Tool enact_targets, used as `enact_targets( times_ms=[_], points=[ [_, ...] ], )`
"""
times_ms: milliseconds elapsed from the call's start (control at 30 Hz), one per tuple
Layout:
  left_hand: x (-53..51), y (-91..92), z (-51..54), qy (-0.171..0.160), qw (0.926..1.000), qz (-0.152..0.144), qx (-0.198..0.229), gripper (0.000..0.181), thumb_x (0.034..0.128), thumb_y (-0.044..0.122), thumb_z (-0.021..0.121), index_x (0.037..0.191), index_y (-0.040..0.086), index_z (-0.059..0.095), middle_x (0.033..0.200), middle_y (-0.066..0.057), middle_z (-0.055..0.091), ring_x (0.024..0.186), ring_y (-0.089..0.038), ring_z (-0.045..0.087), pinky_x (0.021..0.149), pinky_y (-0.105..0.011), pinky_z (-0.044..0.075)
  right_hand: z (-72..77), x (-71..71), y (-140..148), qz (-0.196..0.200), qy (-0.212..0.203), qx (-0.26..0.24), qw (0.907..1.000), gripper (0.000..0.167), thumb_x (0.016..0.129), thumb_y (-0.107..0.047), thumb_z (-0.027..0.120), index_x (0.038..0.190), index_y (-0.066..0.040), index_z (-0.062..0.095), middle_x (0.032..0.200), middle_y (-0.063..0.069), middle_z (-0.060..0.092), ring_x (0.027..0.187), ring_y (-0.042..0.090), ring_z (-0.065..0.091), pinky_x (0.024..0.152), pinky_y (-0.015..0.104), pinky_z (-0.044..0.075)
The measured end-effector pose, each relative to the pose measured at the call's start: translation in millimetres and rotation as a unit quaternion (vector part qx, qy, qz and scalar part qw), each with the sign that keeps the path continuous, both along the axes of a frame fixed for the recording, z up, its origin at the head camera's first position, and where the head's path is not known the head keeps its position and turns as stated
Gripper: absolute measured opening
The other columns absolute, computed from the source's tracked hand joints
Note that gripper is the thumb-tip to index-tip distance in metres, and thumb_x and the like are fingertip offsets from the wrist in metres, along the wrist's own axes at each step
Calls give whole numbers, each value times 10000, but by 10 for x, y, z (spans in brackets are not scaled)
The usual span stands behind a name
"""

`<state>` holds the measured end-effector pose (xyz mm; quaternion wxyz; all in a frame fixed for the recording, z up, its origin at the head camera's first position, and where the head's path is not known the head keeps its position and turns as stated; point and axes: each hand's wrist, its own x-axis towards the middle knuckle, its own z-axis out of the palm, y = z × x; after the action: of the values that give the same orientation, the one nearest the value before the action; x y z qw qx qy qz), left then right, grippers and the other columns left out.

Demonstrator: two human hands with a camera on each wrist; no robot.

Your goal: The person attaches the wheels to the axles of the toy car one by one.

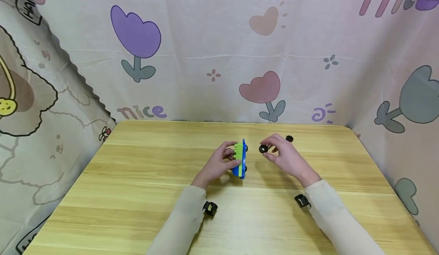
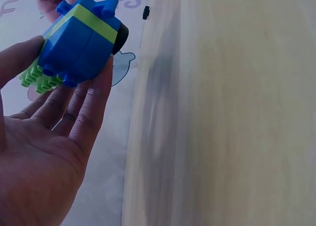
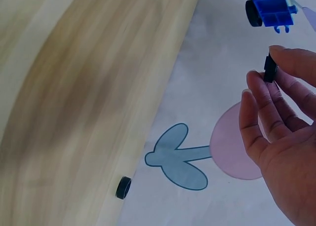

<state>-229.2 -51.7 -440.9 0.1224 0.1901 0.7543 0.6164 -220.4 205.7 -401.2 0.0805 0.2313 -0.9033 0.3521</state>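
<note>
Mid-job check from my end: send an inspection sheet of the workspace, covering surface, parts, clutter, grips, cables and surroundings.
Surface: light wood-grain tabletop.
Job's things: blue and lime-green toy car, its fitted wheels facing the right hand; pinched black wheel; loose black wheel near the tabletop's far edge.
Clutter: nothing seen.
Grips: left hand holds the toy car; right hand pinches one wheel, apart from the car.
Cables: nothing seen.
Surroundings: printed cloth backdrop behind and at both sides.

head view bright, soft shadows + pale sheen on tbl (image 1: 137, 213); wrist views dimmer, bluish, softer
</note>
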Motion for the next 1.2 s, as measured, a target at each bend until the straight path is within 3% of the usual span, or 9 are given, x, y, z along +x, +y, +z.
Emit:
enact_targets(
  times_ms=[467, 900, 1200],
  points=[
    [-26, -29, -2, -135, 9998, -56, -96, 603, 929, 36, 659, 1463, 40, 379, 1161, -166, 621, 976, -256, 524, 873, -373, 481, -5, 56, -67, 134, 169, -106, 9997, 310, 864, -24, 734, 1163, -38, 653, 1089, 27, 605, 930, 188, 603, 792, 398, 529],
    [-3, -15, -20, 29, 10000, 32, -75, 584, 919, 109, 694, 1435, 110, 420, 1128, -87, 646, 981, -236, 546, 894, -376, 479, 66, 155, -139, 149, 166, -302, 9993, 310, 865, -20, 735, 1160, -53, 645, 1109, 32, 599, 916, 213, 618, 808, 430, 530],
    [-6, 3, -9, 165, 9997, -112, -131, 660, 923, 116, 689, 1503, 117, 375, 1092, -81, 650, 975, -232, 555, 924, -403, 466, 30, 200, -174, 226, 307, -490, 9981, 322, 846, 13, 745, 1149, -39, 649, 1096, 31, 608, 913, 171, 610, 791, 389, 543]
  ],
)
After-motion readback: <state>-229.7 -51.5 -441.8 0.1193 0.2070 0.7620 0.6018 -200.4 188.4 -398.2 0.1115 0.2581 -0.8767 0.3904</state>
